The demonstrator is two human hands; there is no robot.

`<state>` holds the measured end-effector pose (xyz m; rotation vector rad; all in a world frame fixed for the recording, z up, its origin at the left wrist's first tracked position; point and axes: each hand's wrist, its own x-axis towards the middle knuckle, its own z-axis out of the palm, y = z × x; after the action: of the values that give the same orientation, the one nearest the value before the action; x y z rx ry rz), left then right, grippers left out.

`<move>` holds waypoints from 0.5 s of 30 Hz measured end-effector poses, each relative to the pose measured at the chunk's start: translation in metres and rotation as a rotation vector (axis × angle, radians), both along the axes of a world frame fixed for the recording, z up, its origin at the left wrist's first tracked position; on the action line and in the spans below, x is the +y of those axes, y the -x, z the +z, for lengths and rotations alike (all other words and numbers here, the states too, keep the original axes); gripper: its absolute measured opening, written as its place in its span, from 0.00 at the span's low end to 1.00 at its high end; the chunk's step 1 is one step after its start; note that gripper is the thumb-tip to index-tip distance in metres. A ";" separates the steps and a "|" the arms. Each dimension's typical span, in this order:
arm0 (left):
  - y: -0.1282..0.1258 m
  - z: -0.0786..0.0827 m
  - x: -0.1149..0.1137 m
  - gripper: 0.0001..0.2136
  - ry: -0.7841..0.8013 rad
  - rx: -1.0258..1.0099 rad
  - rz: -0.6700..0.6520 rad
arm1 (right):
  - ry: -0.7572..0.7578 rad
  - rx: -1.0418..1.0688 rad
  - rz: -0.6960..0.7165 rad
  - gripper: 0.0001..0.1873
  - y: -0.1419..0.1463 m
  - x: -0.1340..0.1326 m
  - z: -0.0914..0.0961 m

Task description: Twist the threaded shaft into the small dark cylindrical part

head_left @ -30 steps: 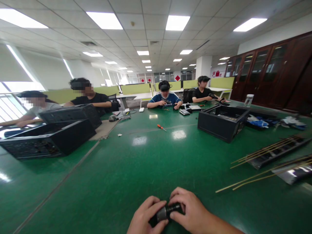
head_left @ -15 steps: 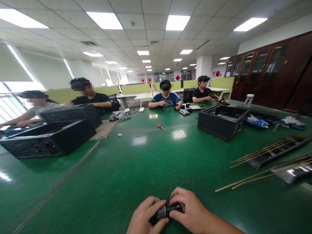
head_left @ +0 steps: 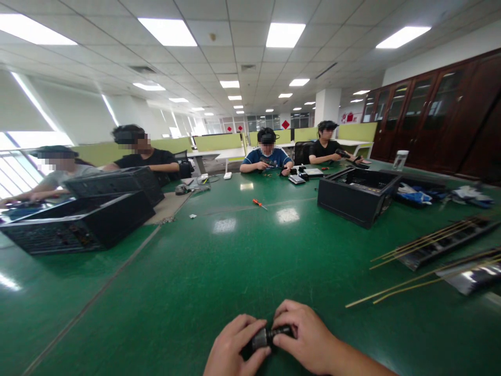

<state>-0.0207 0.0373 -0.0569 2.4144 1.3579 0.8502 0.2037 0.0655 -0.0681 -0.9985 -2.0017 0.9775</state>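
Both my hands meet at the bottom edge of the view over the green table (head_left: pixel 219 271). A small dark cylindrical part with a grey metal band (head_left: pixel 266 337) lies between them. My left hand (head_left: pixel 234 345) is closed round its left end. The fingers of my right hand (head_left: pixel 304 337) pinch its right end. Most of the part is hidden by my fingers.
Black computer cases stand at the left (head_left: pixel 82 222) and right (head_left: pixel 356 196). Thin sticks and dark trays (head_left: pixel 438 245) lie at the right. An orange screwdriver (head_left: pixel 258 203) lies mid-table. Several other people sit working along the far and left sides.
My hands keep hold of the part and barely shift. The view has moved slightly.
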 end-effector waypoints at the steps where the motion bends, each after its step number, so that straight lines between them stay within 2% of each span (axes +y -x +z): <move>1: 0.000 0.001 0.000 0.16 0.004 0.004 0.003 | -0.001 0.001 0.001 0.09 0.000 0.000 0.000; 15: 0.000 0.000 0.002 0.16 -0.036 0.009 -0.016 | 0.009 -0.020 0.006 0.09 -0.001 0.001 0.002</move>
<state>-0.0209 0.0389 -0.0566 2.4552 1.3359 0.8683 0.2044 0.0664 -0.0656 -1.0118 -2.0193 0.9838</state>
